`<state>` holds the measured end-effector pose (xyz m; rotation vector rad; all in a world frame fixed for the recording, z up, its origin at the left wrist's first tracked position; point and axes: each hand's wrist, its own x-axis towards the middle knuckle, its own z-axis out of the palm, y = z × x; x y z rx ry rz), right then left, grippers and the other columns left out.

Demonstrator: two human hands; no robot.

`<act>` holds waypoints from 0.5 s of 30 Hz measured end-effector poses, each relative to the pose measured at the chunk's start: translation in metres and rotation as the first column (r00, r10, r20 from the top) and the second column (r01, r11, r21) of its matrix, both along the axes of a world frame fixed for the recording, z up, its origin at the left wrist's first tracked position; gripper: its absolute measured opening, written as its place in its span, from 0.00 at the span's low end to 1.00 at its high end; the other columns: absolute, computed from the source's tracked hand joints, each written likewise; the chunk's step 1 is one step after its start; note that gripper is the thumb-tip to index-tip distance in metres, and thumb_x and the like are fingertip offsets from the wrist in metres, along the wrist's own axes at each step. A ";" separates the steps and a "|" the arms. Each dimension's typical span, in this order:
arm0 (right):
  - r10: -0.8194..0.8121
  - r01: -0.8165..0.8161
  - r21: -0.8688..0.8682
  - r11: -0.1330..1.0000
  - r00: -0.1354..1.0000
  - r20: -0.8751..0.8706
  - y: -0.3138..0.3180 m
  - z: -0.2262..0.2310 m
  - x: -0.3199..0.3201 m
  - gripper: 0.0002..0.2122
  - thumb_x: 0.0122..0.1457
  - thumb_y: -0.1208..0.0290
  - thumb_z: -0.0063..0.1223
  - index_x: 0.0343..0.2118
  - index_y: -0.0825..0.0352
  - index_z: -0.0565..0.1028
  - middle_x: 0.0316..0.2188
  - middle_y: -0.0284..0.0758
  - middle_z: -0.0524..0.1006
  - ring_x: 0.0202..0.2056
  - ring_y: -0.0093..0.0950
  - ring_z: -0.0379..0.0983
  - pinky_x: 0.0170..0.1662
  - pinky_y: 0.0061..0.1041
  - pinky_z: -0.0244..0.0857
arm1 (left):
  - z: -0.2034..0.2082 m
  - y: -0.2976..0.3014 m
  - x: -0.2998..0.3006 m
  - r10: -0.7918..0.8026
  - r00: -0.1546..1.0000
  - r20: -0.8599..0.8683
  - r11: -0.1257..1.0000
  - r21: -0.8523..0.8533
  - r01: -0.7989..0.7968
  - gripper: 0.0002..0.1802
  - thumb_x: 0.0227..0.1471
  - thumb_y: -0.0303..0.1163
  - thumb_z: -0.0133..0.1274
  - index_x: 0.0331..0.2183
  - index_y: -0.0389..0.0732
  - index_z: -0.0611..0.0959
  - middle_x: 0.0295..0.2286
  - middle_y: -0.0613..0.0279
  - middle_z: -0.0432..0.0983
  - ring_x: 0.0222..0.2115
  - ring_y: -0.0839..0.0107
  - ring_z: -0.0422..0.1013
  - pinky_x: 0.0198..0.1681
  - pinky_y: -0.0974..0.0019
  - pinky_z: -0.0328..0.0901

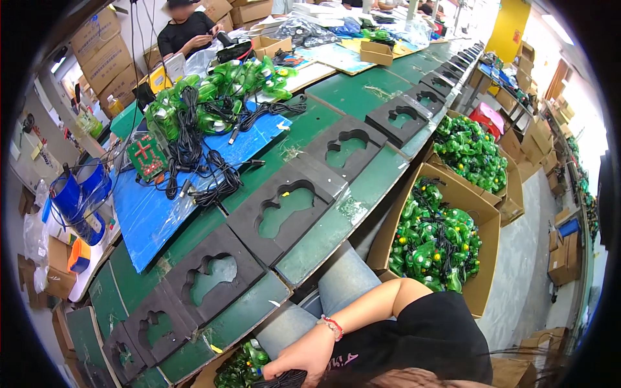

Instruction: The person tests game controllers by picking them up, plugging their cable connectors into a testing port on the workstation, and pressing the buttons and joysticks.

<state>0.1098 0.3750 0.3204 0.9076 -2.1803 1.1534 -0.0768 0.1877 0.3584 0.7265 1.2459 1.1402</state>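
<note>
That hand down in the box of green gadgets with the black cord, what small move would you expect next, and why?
Probably lifting the bundle of black cord up toward the nearest black foam tray on the green belt. The hand is closed around the cord in the low box of green controllers, and the trays' cut-outs show only belt. Which hand it is, I cannot tell.

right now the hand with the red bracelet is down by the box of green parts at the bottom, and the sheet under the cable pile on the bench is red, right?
Not quite. The head view shows the hand with the red bracelet down by the box of green parts, but the sheet under the cable pile is blue, not red.
</note>
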 end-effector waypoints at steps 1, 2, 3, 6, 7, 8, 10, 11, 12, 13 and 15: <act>0.133 -0.142 -0.159 0.977 0.989 -0.067 0.002 0.006 -0.001 0.14 0.62 0.68 0.40 0.47 0.66 0.71 0.43 0.49 0.71 0.43 0.43 0.67 0.49 0.38 0.61 | 0.001 0.002 0.000 -0.016 1.000 -0.025 1.000 0.003 0.016 0.14 0.56 0.33 0.43 0.41 0.34 0.70 0.42 0.52 0.66 0.37 0.61 0.66 0.44 0.62 0.59; 0.429 -0.213 -0.490 0.845 0.816 0.387 -0.010 0.023 -0.003 0.15 0.63 0.67 0.39 0.47 0.68 0.70 0.45 0.45 0.71 0.43 0.40 0.69 0.49 0.37 0.61 | 0.001 0.006 0.000 -0.037 0.998 -0.048 0.999 0.008 0.038 0.14 0.56 0.33 0.43 0.41 0.34 0.71 0.41 0.51 0.66 0.37 0.60 0.66 0.44 0.62 0.59; 0.369 -0.199 -0.428 0.881 0.856 0.362 -0.010 0.019 -0.004 0.14 0.63 0.68 0.39 0.47 0.69 0.70 0.44 0.44 0.72 0.44 0.40 0.69 0.49 0.36 0.61 | 0.001 0.011 0.000 -0.058 0.996 -0.072 0.998 0.013 0.059 0.13 0.56 0.33 0.43 0.40 0.34 0.71 0.41 0.51 0.66 0.37 0.60 0.66 0.44 0.62 0.59; 0.198 -0.126 -0.288 0.949 0.952 0.235 -0.015 -0.036 -0.013 0.13 0.63 0.69 0.38 0.45 0.69 0.71 0.42 0.42 0.73 0.43 0.39 0.69 0.48 0.37 0.62 | -0.002 0.027 0.001 -0.123 0.982 -0.144 0.991 0.029 0.129 0.13 0.55 0.32 0.43 0.40 0.34 0.71 0.40 0.51 0.66 0.36 0.60 0.66 0.44 0.62 0.59; 0.106 -0.077 -0.220 0.973 0.987 0.122 -0.019 -0.068 -0.016 0.13 0.63 0.70 0.38 0.43 0.69 0.72 0.41 0.43 0.74 0.41 0.40 0.70 0.46 0.38 0.63 | -0.004 0.033 0.000 -0.148 0.974 -0.170 0.987 0.033 0.156 0.13 0.55 0.32 0.43 0.40 0.34 0.71 0.40 0.51 0.66 0.36 0.60 0.66 0.43 0.62 0.59; 0.035 -0.035 -0.156 0.987 0.999 -0.001 -0.017 -0.064 -0.019 0.12 0.63 0.70 0.37 0.42 0.69 0.73 0.39 0.43 0.74 0.40 0.40 0.71 0.45 0.39 0.64 | -0.003 0.034 0.000 -0.156 0.968 -0.198 0.986 0.033 0.166 0.13 0.55 0.31 0.43 0.39 0.34 0.71 0.40 0.51 0.66 0.36 0.60 0.66 0.43 0.63 0.59; -0.028 0.015 -0.129 0.992 0.995 -0.095 -0.015 -0.056 -0.016 0.12 0.62 0.71 0.37 0.40 0.67 0.75 0.37 0.43 0.75 0.38 0.40 0.71 0.43 0.41 0.65 | -0.002 0.036 -0.001 -0.170 0.952 -0.255 0.982 0.032 0.184 0.12 0.55 0.31 0.43 0.39 0.33 0.71 0.39 0.50 0.66 0.36 0.60 0.66 0.43 0.63 0.59; -0.005 -0.005 -0.161 0.987 0.998 -0.063 -0.007 -0.006 -0.011 0.13 0.63 0.71 0.37 0.41 0.66 0.75 0.37 0.43 0.75 0.39 0.40 0.71 0.43 0.41 0.65 | -0.002 0.033 -0.002 -0.156 0.946 -0.285 0.985 0.027 0.170 0.12 0.54 0.31 0.43 0.39 0.33 0.71 0.39 0.50 0.66 0.36 0.60 0.65 0.43 0.63 0.59; -0.015 0.005 -0.161 0.987 0.998 -0.062 -0.007 -0.007 -0.008 0.13 0.63 0.71 0.37 0.41 0.66 0.75 0.37 0.43 0.75 0.39 0.40 0.71 0.43 0.41 0.65 | -0.001 0.036 0.000 -0.170 0.936 -0.309 0.982 0.026 0.187 0.12 0.54 0.31 0.43 0.39 0.33 0.71 0.39 0.50 0.66 0.36 0.60 0.65 0.43 0.63 0.59; 0.017 -0.007 -0.174 0.985 0.999 0.051 -0.009 -0.011 -0.007 0.12 0.63 0.71 0.37 0.40 0.67 0.75 0.35 0.43 0.75 0.37 0.39 0.71 0.41 0.39 0.65 | 0.000 0.038 0.002 -0.183 0.925 -0.333 0.979 0.024 0.202 0.12 0.54 0.30 0.43 0.38 0.33 0.71 0.39 0.50 0.66 0.35 0.60 0.65 0.42 0.63 0.59; 0.088 -0.033 -0.204 0.978 0.960 0.266 -0.011 -0.020 -0.009 0.12 0.63 0.70 0.37 0.38 0.69 0.75 0.31 0.44 0.74 0.34 0.39 0.69 0.36 0.37 0.64 | 0.003 0.041 0.003 -0.202 0.901 -0.384 0.974 0.020 0.227 0.12 0.54 0.30 0.44 0.38 0.33 0.71 0.38 0.50 0.67 0.35 0.59 0.65 0.42 0.63 0.59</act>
